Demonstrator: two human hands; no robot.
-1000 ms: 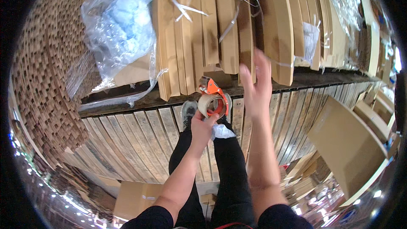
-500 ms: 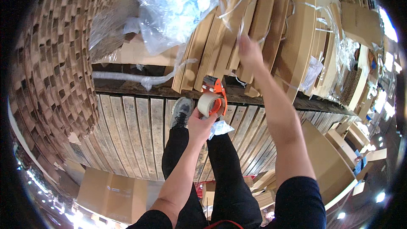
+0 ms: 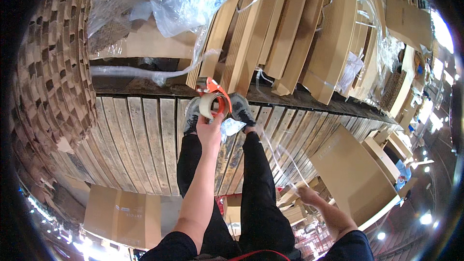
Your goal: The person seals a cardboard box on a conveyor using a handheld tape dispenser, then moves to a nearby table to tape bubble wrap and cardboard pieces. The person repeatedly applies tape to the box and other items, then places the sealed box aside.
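My left hand (image 3: 209, 133) is closed around an orange tape dispenser (image 3: 215, 87) carrying a wide roll of tape (image 3: 208, 105). A crumpled piece of clear bluish plastic (image 3: 232, 128) hangs beside that hand; whether it is gripped too, I cannot tell. Low on the right, my right hand (image 3: 309, 196) is closed on a thin white strap (image 3: 276, 153), which trails up and left over the planks, blurred by motion. Ahead of my shoes, flat cardboard bundles (image 3: 333, 34) lean in a row, some still bound with similar straps.
Slatted wooden planks (image 3: 150, 140) lie underfoot. A stack of corrugated cardboard (image 3: 53, 77) rises on the left, with a bag of clear plastic (image 3: 188, 5) ahead. Cardboard boxes (image 3: 121, 215) stand low left, and a large cardboard panel (image 3: 355, 174) is at the right.
My right hand has swung from the cardboard bundles down and back to the right, drawing the strap away. The tape dispenser in my left hand sits further left in view.
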